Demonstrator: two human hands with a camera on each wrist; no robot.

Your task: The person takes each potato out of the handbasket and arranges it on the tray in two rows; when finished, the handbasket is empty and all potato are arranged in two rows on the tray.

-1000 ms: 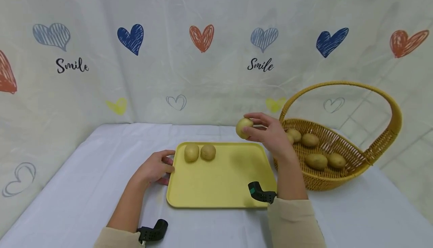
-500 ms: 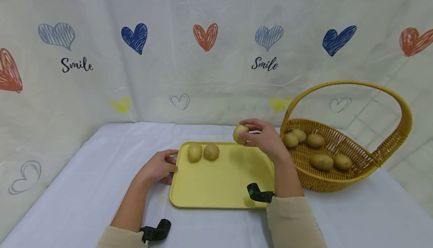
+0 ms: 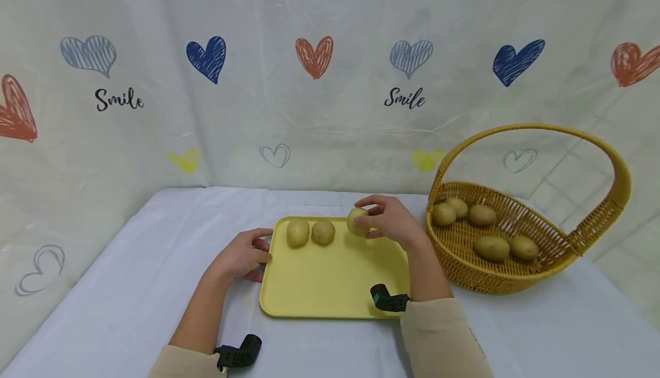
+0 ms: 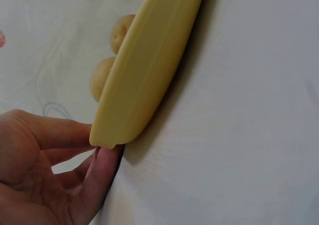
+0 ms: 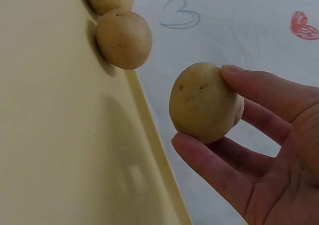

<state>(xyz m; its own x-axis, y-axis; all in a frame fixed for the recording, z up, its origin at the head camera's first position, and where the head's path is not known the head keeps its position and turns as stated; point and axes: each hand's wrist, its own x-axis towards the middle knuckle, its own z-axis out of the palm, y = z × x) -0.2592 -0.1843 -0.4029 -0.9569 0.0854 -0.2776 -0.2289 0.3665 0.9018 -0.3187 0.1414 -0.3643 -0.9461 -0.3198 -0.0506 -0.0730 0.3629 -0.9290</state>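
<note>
My right hand (image 3: 389,220) pinches a round, pale yellow potato (image 5: 204,103) between thumb and fingertips. In the head view that potato is over the far part of a yellow tray (image 3: 335,286); the right wrist view has it beside two potatoes on the tray. Those two, a left potato (image 3: 297,233) and a right potato (image 3: 323,232), sit side by side near the tray's far left corner. At the tray's left edge, my left hand (image 3: 242,256) grips the rim, one finger against the upper edge and another tucked below it in the left wrist view.
To the right of the tray stands a wicker basket (image 3: 546,235) with a tall arched handle (image 3: 533,127). Several potatoes (image 3: 491,248) lie inside it. A white cloth (image 3: 154,263) covers the table, and a heart-printed sheet (image 3: 340,137) hangs behind.
My right hand has brought the potato left and down, closer to the two on the tray. The left hand has stayed at the tray's edge; the head view has shifted slightly.
</note>
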